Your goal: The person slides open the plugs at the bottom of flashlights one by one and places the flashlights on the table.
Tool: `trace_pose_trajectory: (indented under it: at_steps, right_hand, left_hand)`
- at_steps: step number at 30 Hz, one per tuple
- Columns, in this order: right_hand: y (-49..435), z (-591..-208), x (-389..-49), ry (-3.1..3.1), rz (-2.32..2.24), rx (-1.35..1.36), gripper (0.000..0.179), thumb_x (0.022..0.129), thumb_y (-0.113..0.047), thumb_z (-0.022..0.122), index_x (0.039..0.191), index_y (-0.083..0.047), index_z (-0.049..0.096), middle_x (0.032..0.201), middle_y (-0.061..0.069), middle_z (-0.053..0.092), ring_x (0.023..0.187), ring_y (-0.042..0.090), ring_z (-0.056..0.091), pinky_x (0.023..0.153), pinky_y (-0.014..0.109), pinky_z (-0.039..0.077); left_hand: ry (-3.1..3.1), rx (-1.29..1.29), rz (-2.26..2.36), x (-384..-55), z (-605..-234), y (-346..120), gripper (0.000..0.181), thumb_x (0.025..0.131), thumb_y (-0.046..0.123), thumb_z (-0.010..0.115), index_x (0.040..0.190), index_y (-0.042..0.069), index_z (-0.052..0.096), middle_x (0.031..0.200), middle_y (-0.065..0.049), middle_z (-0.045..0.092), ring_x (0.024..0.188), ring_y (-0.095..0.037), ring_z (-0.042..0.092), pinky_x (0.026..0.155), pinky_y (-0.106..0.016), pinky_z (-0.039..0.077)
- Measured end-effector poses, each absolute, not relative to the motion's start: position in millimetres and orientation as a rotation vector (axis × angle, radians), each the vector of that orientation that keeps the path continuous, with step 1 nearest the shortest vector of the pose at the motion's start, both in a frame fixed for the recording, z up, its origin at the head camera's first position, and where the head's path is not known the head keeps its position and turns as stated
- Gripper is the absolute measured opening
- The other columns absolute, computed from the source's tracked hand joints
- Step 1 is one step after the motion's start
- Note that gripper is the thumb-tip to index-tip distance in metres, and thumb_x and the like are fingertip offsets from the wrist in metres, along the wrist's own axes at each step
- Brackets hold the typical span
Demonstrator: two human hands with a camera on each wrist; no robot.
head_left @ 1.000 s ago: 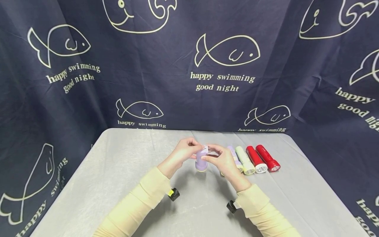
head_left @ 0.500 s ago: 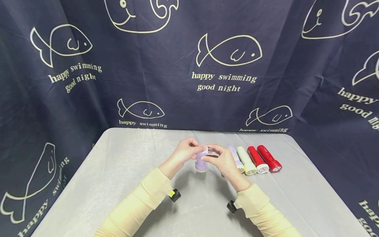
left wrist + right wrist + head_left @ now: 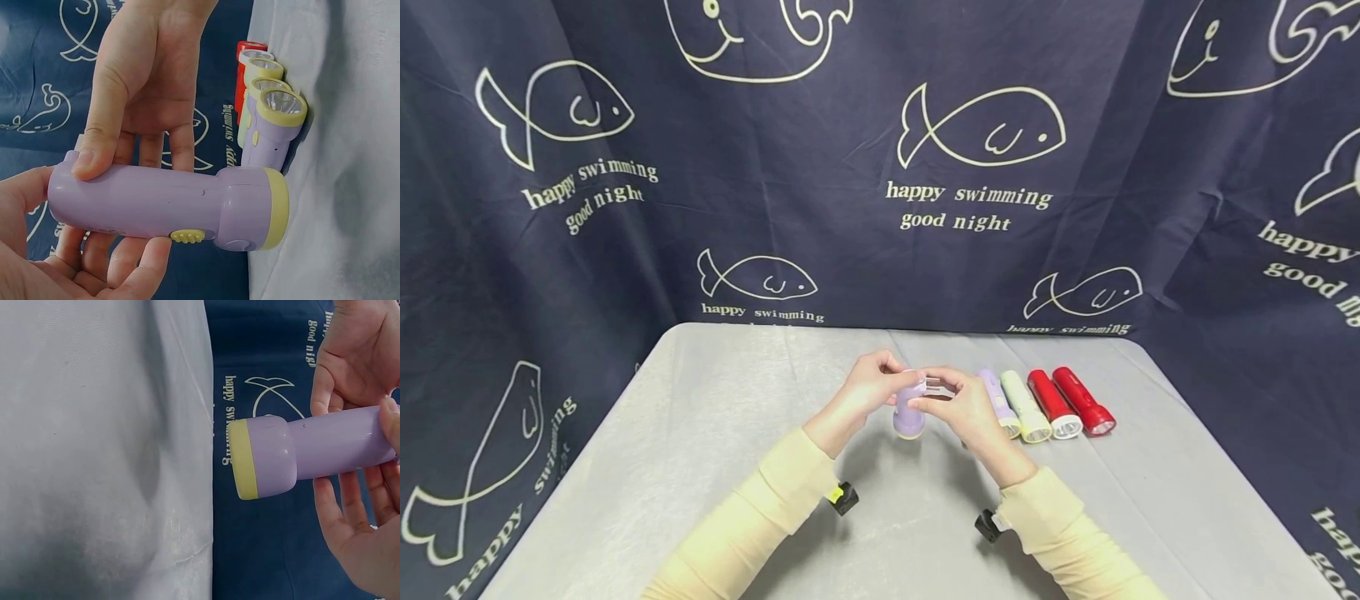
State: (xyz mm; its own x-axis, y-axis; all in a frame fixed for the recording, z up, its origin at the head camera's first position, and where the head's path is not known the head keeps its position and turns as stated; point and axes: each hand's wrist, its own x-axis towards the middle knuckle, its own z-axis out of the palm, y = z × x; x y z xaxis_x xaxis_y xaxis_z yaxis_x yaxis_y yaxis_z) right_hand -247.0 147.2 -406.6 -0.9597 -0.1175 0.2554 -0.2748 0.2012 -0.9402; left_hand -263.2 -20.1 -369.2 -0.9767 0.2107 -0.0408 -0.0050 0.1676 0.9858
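Note:
Both hands hold a purple flashlight [image 3: 909, 410] over the table, its yellow-rimmed head pointing down. My left hand [image 3: 861, 396] grips it by the tail end, thumb across the top. From the other side my right hand [image 3: 972, 417] pinches the body, with its thumb [image 3: 90, 164] lying near the tail in the left wrist view. Thin prongs [image 3: 933, 383] stick out sideways at the tail, between the right fingers. A ribbed yellow switch [image 3: 187, 236] shows on the barrel. In the right wrist view, the flashlight's yellow rim [image 3: 242, 460] faces the table side.
Right of the hands, flashlights lie in a row on the grey table [image 3: 760, 375]: purple [image 3: 997, 402], pale green [image 3: 1025, 406], red with white rim [image 3: 1053, 404] and all red [image 3: 1082, 402]. Another purple one [image 3: 275, 134] is mostly hidden behind the right hand. A dark printed curtain [image 3: 850, 167] hangs behind.
The left thumb has moved right over the flashlight's tail, covering the white piece seen there earlier. The hands and the row of flashlights otherwise stay nearly in place.

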Motion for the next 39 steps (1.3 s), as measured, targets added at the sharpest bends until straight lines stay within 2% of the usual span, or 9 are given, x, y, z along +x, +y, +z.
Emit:
trace_pose_trajectory:
  at_steps: [12,16,20,25,33,39]
  right_hand:
    - [146.1,-403.5,-245.3,-2.374,1.864,0.360,0.045,0.072,-0.012,0.082,0.113,-0.002,0.066,0.110,0.015,0.068,0.102,0.027,0.064,0.083,0.025,0.053]
    - [146.4,-400.8,-244.7,-2.390,1.842,0.343,0.047,0.072,-0.013,0.082,0.115,-0.002,0.065,0.112,0.014,0.068,0.102,0.023,0.063,0.084,0.024,0.053]
    - [147.4,-397.1,-244.9,-2.392,1.834,0.320,0.049,0.072,-0.012,0.081,0.117,-0.002,0.064,0.114,0.013,0.067,0.101,0.013,0.061,0.084,0.022,0.052]
    - [149.0,-390.8,-245.5,-2.411,1.806,0.262,0.048,0.072,-0.014,0.082,0.116,-0.004,0.065,0.111,0.013,0.067,0.099,0.010,0.061,0.085,0.025,0.052]
    - [150.7,-382.3,-246.1,-2.417,1.769,0.251,0.047,0.072,-0.016,0.082,0.115,-0.005,0.065,0.108,0.013,0.069,0.106,0.022,0.061,0.101,0.044,0.041]
    - [151.1,-377.2,-247.0,-2.384,1.835,0.243,0.045,0.074,-0.013,0.080,0.116,-0.004,0.065,0.109,0.012,0.068,0.102,0.016,0.061,0.097,0.040,0.044]
  left_hand:
    - [2.256,0.208,1.904,-262.4,-370.2,-23.1,0.022,0.080,0.022,0.073,0.082,0.005,0.059,0.088,-0.005,0.061,0.079,-0.014,0.059,0.065,-0.031,0.055]
    - [2.243,0.240,1.901,-262.6,-367.5,-26.3,0.025,0.081,0.026,0.073,0.086,0.005,0.060,0.088,-0.005,0.062,0.079,-0.014,0.060,0.066,-0.032,0.057]
    - [2.211,0.269,1.901,-262.6,-363.0,-29.1,0.027,0.085,0.031,0.069,0.089,0.005,0.061,0.091,-0.006,0.064,0.080,-0.014,0.063,0.070,-0.033,0.058]
    - [2.225,0.314,1.870,-261.2,-358.6,-31.8,0.028,0.090,0.032,0.062,0.098,0.005,0.064,0.096,-0.005,0.067,0.086,-0.014,0.063,0.077,-0.032,0.056]
    - [2.219,0.402,1.887,-257.5,-358.3,-36.3,0.031,0.092,0.026,0.059,0.116,0.005,0.061,0.111,-0.009,0.066,0.099,-0.018,0.062,0.081,-0.033,0.054]
    - [2.220,0.561,1.945,-256.0,-364.9,-39.7,0.036,0.087,0.012,0.066,0.121,0.003,0.058,0.115,-0.013,0.064,0.104,-0.023,0.061,0.087,-0.035,0.051]
